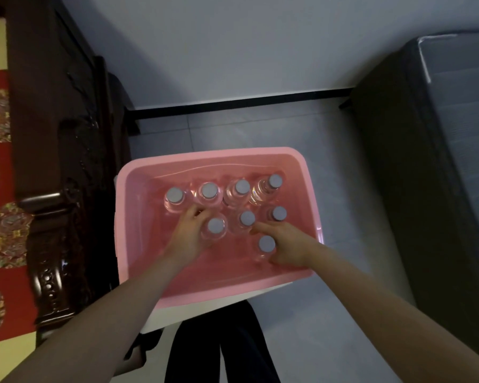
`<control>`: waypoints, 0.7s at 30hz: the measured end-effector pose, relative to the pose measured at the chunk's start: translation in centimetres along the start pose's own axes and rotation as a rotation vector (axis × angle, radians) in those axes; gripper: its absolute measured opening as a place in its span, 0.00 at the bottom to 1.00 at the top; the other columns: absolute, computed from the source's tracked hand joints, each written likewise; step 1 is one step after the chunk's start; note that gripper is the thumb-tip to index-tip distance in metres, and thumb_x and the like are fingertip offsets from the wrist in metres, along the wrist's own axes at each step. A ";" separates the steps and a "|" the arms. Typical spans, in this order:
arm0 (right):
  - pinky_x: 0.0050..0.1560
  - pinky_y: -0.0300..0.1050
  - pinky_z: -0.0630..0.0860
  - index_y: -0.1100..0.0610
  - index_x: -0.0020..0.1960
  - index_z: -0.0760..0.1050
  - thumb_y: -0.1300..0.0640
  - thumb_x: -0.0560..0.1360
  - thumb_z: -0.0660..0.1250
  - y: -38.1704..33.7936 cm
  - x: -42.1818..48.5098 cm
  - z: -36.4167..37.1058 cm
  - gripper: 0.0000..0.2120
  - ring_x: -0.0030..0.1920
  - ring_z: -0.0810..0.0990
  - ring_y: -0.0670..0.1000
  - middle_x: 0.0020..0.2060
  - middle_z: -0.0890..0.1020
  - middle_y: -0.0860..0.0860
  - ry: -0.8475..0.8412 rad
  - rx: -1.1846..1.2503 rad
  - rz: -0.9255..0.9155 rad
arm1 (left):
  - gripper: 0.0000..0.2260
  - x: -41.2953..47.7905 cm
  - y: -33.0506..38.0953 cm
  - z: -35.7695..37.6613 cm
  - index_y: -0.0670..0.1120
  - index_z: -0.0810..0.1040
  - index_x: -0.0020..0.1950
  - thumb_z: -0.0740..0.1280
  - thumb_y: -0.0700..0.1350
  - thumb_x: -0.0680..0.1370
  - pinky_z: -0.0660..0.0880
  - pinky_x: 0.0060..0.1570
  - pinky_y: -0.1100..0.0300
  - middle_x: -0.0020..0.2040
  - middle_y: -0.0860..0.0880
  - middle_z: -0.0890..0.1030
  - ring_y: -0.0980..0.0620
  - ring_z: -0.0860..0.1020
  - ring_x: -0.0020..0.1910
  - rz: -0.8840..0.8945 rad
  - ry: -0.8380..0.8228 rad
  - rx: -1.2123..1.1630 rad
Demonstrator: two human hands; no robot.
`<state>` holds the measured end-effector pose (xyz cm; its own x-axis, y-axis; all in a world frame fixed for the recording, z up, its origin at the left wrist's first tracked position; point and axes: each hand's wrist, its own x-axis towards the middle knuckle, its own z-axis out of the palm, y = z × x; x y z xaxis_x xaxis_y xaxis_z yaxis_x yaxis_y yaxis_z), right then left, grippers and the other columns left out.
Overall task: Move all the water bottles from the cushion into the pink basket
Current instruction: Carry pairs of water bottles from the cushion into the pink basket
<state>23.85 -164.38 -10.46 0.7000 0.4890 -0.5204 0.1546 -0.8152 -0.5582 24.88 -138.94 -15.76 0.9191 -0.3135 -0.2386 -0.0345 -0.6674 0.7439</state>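
While 8 water bottles [209, 190] stood in the pink basket [133, 189], my left hand [187, 237] gripped the near-left bottle [215, 226], my right hand [288, 247] clasped the nearest bottle [266, 244].

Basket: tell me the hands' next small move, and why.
Probably let go and lift both hands out. The left hand grips the left bottle, the right hand the right bottle; both stand upright in the basket among other bottles, so they seem placed.

Eight water bottles [242, 186] stand in the basket [205, 153]; a carved wooden frame [53, 203] at nine o'clock, a bed [426, 189] at three.
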 end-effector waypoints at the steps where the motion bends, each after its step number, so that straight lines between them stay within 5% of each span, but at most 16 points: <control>1: 0.49 0.47 0.76 0.51 0.65 0.71 0.64 0.61 0.71 0.2 0.1 0.0 0.33 0.52 0.79 0.55 0.54 0.79 0.52 -0.004 0.007 0.005 | 0.31 0.0 -0.2 0.4 0.47 0.76 0.64 0.79 0.41 0.62 0.71 0.57 0.54 0.56 0.45 0.73 0.43 0.75 0.55 0.014 0.007 0.018; 4: 0.50 0.50 0.76 0.53 0.64 0.72 0.60 0.61 0.73 0.2 0.2 0.2 0.31 0.53 0.78 0.55 0.56 0.78 0.53 -0.016 0.005 0.020 | 0.30 -0.1 -0.4 1.0 0.47 0.76 0.65 0.78 0.43 0.64 0.72 0.57 0.50 0.57 0.43 0.73 0.42 0.73 0.56 0.012 0.034 0.044; 8: 0.37 0.47 0.73 0.53 0.59 0.77 0.55 0.64 0.71 0.3 0.3 1.1 0.23 0.49 0.79 0.57 0.54 0.75 0.52 0.007 -0.240 -0.006 | 0.31 0.0 -0.5 1.2 0.46 0.75 0.65 0.79 0.42 0.63 0.73 0.57 0.48 0.58 0.43 0.73 0.41 0.72 0.57 0.001 0.030 0.055; 13: 0.35 0.46 0.70 0.56 0.57 0.77 0.53 0.64 0.69 -0.3 0.5 0.9 0.21 0.48 0.79 0.58 0.50 0.78 0.52 0.042 -0.351 0.050 | 0.32 0.0 -0.5 1.3 0.45 0.75 0.66 0.79 0.41 0.63 0.68 0.60 0.53 0.60 0.42 0.72 0.41 0.71 0.59 -0.029 0.034 0.044; 21: 0.32 0.45 0.66 0.52 0.52 0.77 0.53 0.66 0.71 -1.7 -1.2 0.3 0.15 0.39 0.80 0.61 0.44 0.82 0.51 0.235 -0.306 0.084 | 0.32 0.0 0.0 -0.2 0.44 0.73 0.67 0.78 0.43 0.65 0.69 0.58 0.55 0.61 0.42 0.74 0.40 0.75 0.59 -0.057 -0.062 0.039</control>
<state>22.57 -163.47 -9.09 0.8541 0.3616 -0.3739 0.2663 -0.9215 -0.2828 25.00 -138.81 -15.58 0.8942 -0.3143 -0.3187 0.0008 -0.7109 0.7033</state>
